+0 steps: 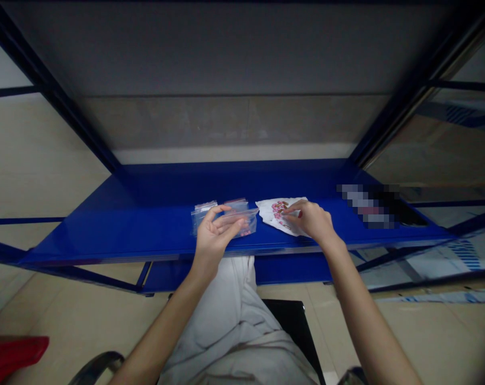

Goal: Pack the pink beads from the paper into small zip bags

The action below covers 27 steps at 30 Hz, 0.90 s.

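Observation:
My left hand (215, 233) is closed on a clear zip bag (249, 218), held by its edge between thumb and fingers. A few small pink pieces show in the bag's lower part. To the right lies a crumpled white paper sheet (271, 212) bearing a small heap of pink and brown pill-like pieces (279, 207). Over the sheet's right side, my right hand (312, 218) has thumb and fingertips drawn together in a pinch beside the heap. Whatever sits between those fingertips is too small to make out.
More clear zip bags (204, 207) lie on the blue shelf (154, 214) behind my left hand. At the shelf's right is a dark, partly blurred-out item (406, 214). Blue metal posts (77, 123) frame both sides. Something red (15, 347) is at lower left.

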Motion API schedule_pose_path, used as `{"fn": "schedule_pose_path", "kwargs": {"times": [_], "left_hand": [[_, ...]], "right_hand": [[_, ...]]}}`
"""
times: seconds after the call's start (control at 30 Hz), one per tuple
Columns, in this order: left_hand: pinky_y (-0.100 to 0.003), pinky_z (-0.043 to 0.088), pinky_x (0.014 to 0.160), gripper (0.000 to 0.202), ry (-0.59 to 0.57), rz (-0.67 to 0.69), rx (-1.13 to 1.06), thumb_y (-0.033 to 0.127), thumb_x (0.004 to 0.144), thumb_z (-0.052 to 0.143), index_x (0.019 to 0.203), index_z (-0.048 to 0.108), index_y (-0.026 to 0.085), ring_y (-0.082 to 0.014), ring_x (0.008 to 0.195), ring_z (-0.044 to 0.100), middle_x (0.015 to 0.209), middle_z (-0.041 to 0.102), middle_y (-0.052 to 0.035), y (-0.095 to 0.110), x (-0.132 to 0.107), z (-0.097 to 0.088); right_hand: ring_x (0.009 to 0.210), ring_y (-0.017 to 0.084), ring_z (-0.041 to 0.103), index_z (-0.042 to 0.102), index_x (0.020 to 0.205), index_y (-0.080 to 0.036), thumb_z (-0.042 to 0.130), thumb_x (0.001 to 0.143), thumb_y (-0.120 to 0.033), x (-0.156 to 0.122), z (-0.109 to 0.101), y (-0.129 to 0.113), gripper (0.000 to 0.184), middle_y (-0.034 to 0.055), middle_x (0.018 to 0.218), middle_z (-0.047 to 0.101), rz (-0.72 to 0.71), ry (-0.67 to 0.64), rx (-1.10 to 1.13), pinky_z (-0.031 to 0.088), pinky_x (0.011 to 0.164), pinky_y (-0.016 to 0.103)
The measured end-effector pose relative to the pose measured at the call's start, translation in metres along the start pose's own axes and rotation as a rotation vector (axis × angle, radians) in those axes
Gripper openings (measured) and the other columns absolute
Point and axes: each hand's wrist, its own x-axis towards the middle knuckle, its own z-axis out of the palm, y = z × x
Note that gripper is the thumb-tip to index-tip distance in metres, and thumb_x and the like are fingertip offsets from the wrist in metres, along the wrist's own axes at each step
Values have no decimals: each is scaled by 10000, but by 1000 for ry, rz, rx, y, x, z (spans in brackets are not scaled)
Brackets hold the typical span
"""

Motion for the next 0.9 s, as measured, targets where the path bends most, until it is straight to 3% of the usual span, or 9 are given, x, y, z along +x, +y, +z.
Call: {"fn": "schedule_pose_path", "kwargs": {"times": [0.2, 0.63, 0.77, 0.9], "left_hand": [[-312, 571, 674, 421, 19, -18, 48, 247, 623, 784, 985, 582, 176, -209, 726, 713, 808, 738, -33, -2, -1, -4], [-243, 531, 696, 395, 75, -6, 104, 226, 582, 807, 949, 681, 150, -142, 664, 683, 721, 705, -7, 1, -3, -1], [-261, 538, 712, 353, 88, -32, 95, 252, 591, 803, 909, 700, 137, -169, 714, 694, 745, 732, -38, 0, -4, -2], [-311, 553, 725, 311, 69, -50, 62, 280, 633, 775, 886, 709, 110, -217, 774, 704, 778, 747, -83, -1, -5, -1]], "right_hand": [[886, 220, 647, 740, 839, -279, 605, 768, -270, 4, 14, 3, 153, 0, 1024, 701, -18, 35, 5, 442, 622, 280], [909, 266, 650, 725, 821, -227, 549, 783, -479, 9, 28, 7, 310, 57, 991, 709, 92, 57, 50, 439, 625, 308], [913, 281, 648, 733, 814, -228, 474, 815, -530, 10, 27, 5, 397, 79, 971, 714, 135, 34, 82, 429, 614, 317], [908, 285, 648, 738, 818, -234, 546, 756, -541, 10, 25, 4, 368, 77, 955, 720, 147, 16, 100, 422, 606, 313]]}}
